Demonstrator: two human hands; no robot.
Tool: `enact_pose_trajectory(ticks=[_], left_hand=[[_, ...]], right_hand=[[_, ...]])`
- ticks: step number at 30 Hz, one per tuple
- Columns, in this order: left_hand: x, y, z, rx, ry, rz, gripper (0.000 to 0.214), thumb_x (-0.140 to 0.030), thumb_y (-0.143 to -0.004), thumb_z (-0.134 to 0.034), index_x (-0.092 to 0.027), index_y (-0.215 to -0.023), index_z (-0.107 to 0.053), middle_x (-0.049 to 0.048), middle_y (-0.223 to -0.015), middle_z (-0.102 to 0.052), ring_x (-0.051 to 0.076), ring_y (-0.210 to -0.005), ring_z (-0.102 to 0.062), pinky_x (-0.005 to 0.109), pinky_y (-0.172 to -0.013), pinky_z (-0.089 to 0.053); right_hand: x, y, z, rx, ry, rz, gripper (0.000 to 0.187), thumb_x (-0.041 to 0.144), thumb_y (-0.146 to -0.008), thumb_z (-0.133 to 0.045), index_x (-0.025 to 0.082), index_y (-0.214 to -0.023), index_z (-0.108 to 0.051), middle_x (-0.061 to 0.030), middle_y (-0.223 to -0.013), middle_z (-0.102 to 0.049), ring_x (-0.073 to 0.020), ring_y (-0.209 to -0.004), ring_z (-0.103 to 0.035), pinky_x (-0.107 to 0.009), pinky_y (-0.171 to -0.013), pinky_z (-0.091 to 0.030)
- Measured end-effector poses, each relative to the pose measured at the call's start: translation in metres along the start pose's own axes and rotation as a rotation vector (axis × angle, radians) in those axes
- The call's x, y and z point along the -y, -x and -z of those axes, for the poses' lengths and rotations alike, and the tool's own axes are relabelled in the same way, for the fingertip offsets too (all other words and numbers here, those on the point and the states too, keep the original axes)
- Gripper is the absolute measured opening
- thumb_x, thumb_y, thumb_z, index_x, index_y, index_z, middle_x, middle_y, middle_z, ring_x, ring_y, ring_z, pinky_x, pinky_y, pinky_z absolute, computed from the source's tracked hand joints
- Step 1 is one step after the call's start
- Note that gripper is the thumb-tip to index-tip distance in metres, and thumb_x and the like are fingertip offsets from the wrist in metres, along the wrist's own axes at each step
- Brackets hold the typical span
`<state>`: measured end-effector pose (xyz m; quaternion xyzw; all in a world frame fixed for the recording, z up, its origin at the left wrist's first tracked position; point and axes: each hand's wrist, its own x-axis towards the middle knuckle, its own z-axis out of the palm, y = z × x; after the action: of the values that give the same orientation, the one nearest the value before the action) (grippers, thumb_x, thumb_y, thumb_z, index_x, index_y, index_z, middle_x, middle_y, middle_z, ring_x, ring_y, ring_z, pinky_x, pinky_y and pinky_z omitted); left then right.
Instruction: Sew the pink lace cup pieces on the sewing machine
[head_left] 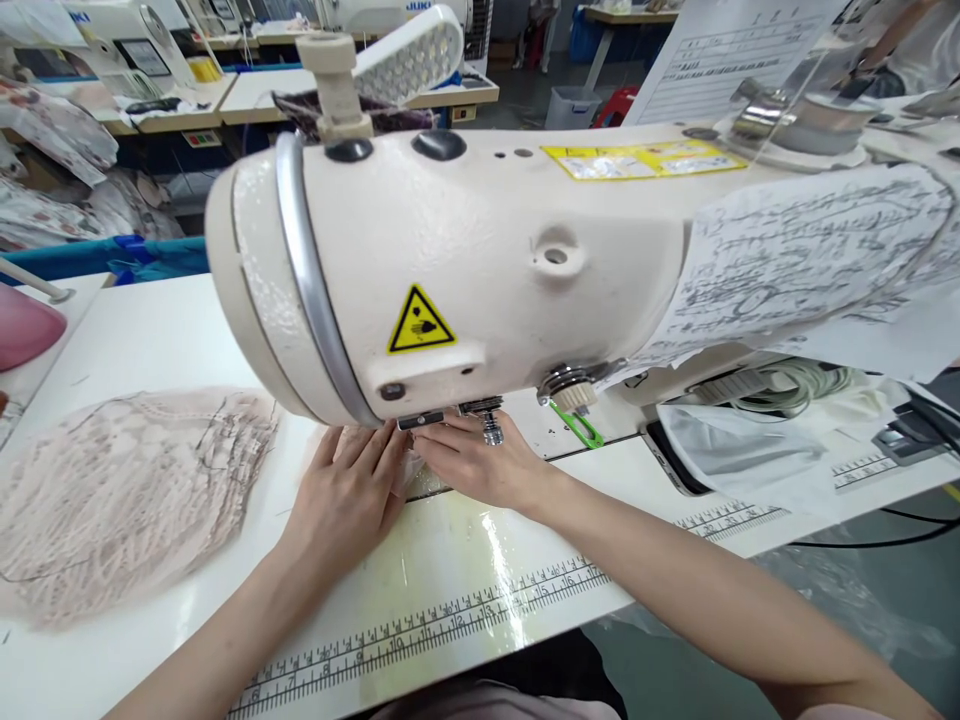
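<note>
Lace piece (410,472) lies on the bench (450,560) right under the head of the sewing machine (465,270), mostly covered by the two hands, so only a small pale fold shows between them. The left hand (349,495) rests flat on it, fingers stretched forward and together, pressing the cloth down without gripping. The right hand (480,465) comes in from the other side with its fingers pointing at the same spot. Its fingertips are hidden under the machine head, so I cannot tell whether it pinches the edge or only presses on it.

The work in hand looks like feeding the lace to the needle, which sits somewhere behind the metal parts (487,420) under the head and is not clearly visible. To do this well, I judge that both hands should hold the lace smooth and lightly taut, since open lace stretches and puckers easily. Fingertips belong beside the needle's path, never in it, as the yellow warning sticker (420,322) reminds. Even pressure from left and right should stop the edge drifting.

A pile of lace (127,500) lies well apart to the left on the bench, and a green clip (577,425) hangs near the right hand.
</note>
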<state>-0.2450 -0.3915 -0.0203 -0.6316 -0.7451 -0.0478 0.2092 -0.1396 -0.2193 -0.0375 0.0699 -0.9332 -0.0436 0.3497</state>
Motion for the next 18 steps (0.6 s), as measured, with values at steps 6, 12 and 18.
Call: enact_pose_trajectory(ticks=[6,12,18], left_hand=[[-0.002,0.001,0.0,0.005,0.0,0.001,0.042,-0.021,-0.091,-0.043,-0.006,-0.127,-0.059,0.0168,-0.12,-0.068,0.031,-0.101,-0.067,0.054,-0.099,-0.042],[-0.004,-0.001,0.001,-0.003,-0.035,0.003,0.04,-0.021,-0.092,-0.042,-0.006,-0.126,-0.059,0.0155,-0.118,-0.069,0.03,-0.1,-0.068,0.053,-0.097,-0.043],[-0.004,-0.001,0.0,-0.016,-0.039,0.006,0.04,-0.02,-0.092,-0.043,-0.007,-0.126,-0.059,0.0144,-0.113,-0.071,0.03,-0.098,-0.068,0.052,-0.096,-0.044]], right_hand=[[-0.004,-0.002,0.002,0.048,0.017,0.016,0.017,0.01,-0.091,-0.052,0.021,-0.091,-0.065,0.0039,-0.099,-0.072,-0.0115,-0.064,-0.053,-0.031,-0.053,-0.03],[-0.007,-0.003,0.002,0.1,0.028,0.031,0.022,0.01,-0.093,-0.049,0.02,-0.099,-0.067,0.0012,-0.1,-0.072,-0.0115,-0.063,-0.053,-0.031,-0.049,-0.028],[-0.011,-0.005,0.006,0.161,-0.071,-0.02,0.027,0.007,-0.094,-0.045,0.021,-0.098,-0.068,0.0003,-0.105,-0.072,-0.0144,-0.076,-0.061,-0.031,-0.051,-0.032]])
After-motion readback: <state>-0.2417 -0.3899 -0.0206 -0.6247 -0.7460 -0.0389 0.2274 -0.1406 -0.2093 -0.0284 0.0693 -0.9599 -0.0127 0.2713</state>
